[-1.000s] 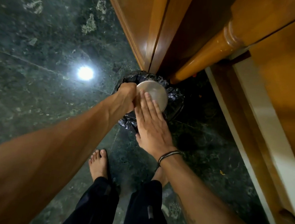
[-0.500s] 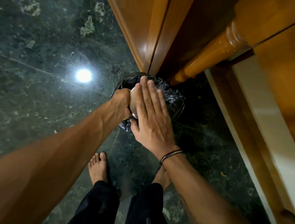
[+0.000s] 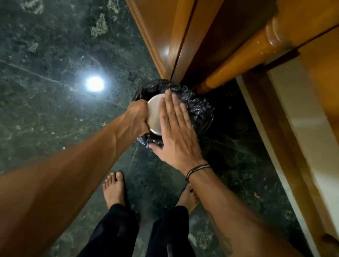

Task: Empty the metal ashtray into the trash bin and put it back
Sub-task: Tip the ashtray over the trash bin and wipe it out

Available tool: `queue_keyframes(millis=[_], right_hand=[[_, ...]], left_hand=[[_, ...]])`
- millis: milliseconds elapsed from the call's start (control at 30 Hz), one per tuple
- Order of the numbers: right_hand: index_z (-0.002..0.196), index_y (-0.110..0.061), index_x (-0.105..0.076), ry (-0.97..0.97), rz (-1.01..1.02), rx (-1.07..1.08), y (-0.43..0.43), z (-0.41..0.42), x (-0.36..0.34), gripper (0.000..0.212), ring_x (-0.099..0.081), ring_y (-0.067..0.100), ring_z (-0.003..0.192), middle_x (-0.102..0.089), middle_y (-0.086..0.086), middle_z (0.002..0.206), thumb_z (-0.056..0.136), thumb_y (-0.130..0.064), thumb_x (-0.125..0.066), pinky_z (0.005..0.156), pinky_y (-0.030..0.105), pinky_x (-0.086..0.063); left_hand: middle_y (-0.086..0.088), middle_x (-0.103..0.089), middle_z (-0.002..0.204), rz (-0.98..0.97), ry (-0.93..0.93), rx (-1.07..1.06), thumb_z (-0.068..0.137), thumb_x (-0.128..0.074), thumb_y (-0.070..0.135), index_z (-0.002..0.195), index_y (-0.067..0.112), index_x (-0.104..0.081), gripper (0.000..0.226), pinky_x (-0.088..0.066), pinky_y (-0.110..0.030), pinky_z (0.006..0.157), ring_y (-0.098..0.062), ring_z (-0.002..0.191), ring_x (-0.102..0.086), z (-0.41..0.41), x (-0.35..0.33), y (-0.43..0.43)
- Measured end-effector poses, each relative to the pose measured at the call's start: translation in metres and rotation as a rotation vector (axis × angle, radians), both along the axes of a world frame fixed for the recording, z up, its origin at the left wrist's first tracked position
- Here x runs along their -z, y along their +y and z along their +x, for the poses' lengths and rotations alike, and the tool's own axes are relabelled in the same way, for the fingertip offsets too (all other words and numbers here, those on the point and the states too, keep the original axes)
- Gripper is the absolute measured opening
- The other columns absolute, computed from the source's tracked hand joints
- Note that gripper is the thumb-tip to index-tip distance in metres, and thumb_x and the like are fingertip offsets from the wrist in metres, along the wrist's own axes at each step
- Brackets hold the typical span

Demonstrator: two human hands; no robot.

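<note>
The round metal ashtray [image 3: 153,112] is held upside down over the trash bin [image 3: 198,112], its shiny underside facing up. My left hand [image 3: 138,116] grips its left rim. My right hand [image 3: 176,133] lies flat, fingers together and straight, on the ashtray's underside and covers its right half. The bin is lined with a crumpled black bag and stands on the floor in the corner by the wooden furniture. The inside of the ashtray and of the bin are hidden.
A wooden cabinet [image 3: 157,24] and a turned wooden leg [image 3: 242,59] close in the bin from behind. A white-edged wooden frame [image 3: 298,139] runs along the right. Dark green marble floor [image 3: 36,75] spreads to the left, with a lamp's reflection [image 3: 94,83]. My bare feet [image 3: 115,189] stand just short of the bin.
My right hand went forward over the ashtray's underside half a second ago and has now drawn back slightly to the right, uncovering its left part. My left hand keeps its grip.
</note>
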State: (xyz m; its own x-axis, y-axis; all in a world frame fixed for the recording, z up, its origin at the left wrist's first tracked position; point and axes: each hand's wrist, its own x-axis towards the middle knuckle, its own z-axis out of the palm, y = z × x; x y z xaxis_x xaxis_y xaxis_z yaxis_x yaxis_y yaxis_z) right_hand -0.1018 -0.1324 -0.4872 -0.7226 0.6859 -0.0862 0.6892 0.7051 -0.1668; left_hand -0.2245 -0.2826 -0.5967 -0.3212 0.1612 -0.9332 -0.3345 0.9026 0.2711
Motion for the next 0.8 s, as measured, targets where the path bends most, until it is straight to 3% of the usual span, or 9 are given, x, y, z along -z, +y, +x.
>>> queue_keyframes(millis=[267, 367, 467, 567, 800], right_hand=[[0.175, 0.002, -0.006, -0.023, 0.032, 0.040, -0.001, 0.014, 0.006, 0.120, 0.001, 0.039, 0.174, 0.002, 0.024, 0.186, 0.089, -0.048, -0.073, 0.142, 0.052, -0.007], [0.175, 0.004, -0.010, 0.011, 0.059, 0.025, -0.002, 0.014, 0.004, 0.108, -0.001, 0.038, 0.174, 0.001, 0.024, 0.185, 0.092, -0.034, -0.069, 0.143, 0.050, -0.005], [0.175, 0.003, -0.009, -0.018, 0.060, 0.022, -0.005, 0.014, 0.002, 0.110, -0.001, 0.037, 0.174, -0.001, 0.024, 0.185, 0.091, -0.033, -0.070, 0.143, 0.049, -0.005], [0.175, 0.003, -0.010, 0.011, 0.043, 0.031, -0.011, 0.015, 0.003, 0.106, -0.004, 0.037, 0.174, -0.003, 0.024, 0.185, 0.093, -0.034, -0.066, 0.143, 0.050, -0.005], [0.175, 0.002, -0.009, -0.048, -0.006, -0.025, -0.009, 0.012, -0.001, 0.098, -0.001, 0.036, 0.174, 0.000, 0.023, 0.185, 0.098, -0.029, -0.062, 0.142, 0.049, -0.004]], left_hand=[[-0.013, -0.013, 0.187, -0.025, 0.064, -0.067, 0.124, -0.013, 0.015, 0.176, 0.001, -0.022, 0.055, -0.011, -0.042, 0.141, -0.029, 0.177, -0.014, -0.003, 0.016, 0.004], [-0.015, -0.015, 0.186, -0.090, 0.038, 0.056, 0.124, -0.015, 0.017, 0.177, 0.001, -0.020, 0.055, -0.011, -0.042, 0.141, -0.031, 0.177, -0.016, 0.004, 0.001, -0.005], [-0.014, -0.013, 0.187, -0.058, 0.131, 0.120, 0.124, -0.014, 0.016, 0.176, 0.002, -0.020, 0.055, -0.012, -0.042, 0.141, -0.031, 0.177, -0.015, 0.000, 0.017, -0.003], [-0.013, -0.012, 0.187, -0.085, 0.073, 0.327, 0.124, -0.013, 0.017, 0.177, 0.001, -0.019, 0.056, -0.010, -0.042, 0.141, -0.029, 0.177, -0.014, 0.007, 0.007, 0.006], [-0.018, -0.019, 0.181, -0.093, 0.144, 0.227, 0.120, -0.023, 0.008, 0.169, 0.003, -0.024, 0.049, -0.025, -0.043, 0.137, -0.035, 0.172, -0.025, -0.012, 0.012, -0.015]])
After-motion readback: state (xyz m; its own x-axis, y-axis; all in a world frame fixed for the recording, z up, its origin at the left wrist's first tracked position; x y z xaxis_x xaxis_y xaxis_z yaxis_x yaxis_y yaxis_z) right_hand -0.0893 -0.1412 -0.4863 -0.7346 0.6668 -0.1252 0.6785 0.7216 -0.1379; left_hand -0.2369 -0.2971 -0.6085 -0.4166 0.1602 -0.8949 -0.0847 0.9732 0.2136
